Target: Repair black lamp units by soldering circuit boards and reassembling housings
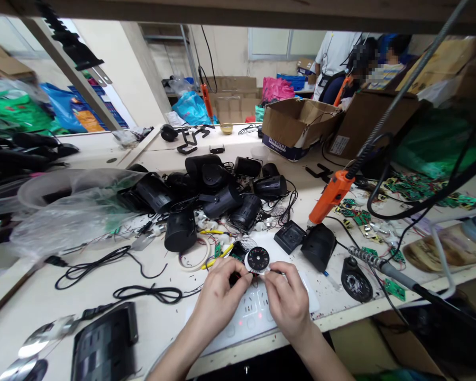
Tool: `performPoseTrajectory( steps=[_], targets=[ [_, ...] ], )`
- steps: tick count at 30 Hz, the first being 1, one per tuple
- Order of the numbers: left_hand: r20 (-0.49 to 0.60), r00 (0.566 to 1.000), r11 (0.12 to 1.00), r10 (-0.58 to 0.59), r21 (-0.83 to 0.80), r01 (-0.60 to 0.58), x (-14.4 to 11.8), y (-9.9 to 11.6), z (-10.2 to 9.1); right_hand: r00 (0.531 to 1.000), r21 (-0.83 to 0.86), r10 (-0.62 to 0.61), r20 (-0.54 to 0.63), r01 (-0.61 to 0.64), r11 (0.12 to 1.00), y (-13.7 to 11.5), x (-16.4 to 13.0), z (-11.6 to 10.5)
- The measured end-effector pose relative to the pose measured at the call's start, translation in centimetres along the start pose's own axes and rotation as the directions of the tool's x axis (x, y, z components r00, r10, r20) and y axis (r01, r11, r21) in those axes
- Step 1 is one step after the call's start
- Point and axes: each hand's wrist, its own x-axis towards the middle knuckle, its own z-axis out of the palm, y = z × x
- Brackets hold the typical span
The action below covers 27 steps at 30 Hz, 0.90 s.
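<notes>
My left hand (pixel 224 283) and my right hand (pixel 287 296) come together over a white power strip (pixel 248 315) with lit red lights. Their fingertips are pinched, and thin dark and reddish wires (pixel 255 276) run between them. Just beyond the fingertips is a round black disc (pixel 257 259) with a white rim and small marks in a ring. A dark part shows partly under my left fingers; its shape is hidden. Yellow-handled pliers (pixel 218 257) lie beside my left hand. An orange electric screwdriver (pixel 331 198) hangs above and right of the hands.
Black cylindrical housings (pixel 222 198) are heaped behind the hands. A soldering iron (pixel 381 264), green circuit boards (pixel 420 190) and a tape roll (pixel 194 254) lie around. Black cables (pixel 148 291) spread leftward. A cardboard box (pixel 297 127) stands at the back; people work beyond it.
</notes>
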Motion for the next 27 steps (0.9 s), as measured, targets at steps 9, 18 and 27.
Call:
performPoseTrajectory(
  steps=[9,18,27],
  targets=[
    [-0.008,1.0,1.0,-0.024,-0.019,0.023,-0.1,-0.2,0.1,0.999,0.059,0.046,0.015,-0.047,0.997,-0.1,0.2,-0.1],
    [-0.023,0.996,0.964,-0.083,-0.256,0.074,0.0,0.5,1.1,0.999,0.058,0.053,0.01,-0.053,0.997,-0.5,1.0,0.1],
    [0.031,0.985,0.91,-0.167,-0.38,0.167,0.5,0.0,0.1,0.997,0.07,0.064,0.031,-0.066,0.995,0.0,0.6,-0.1]
  ],
)
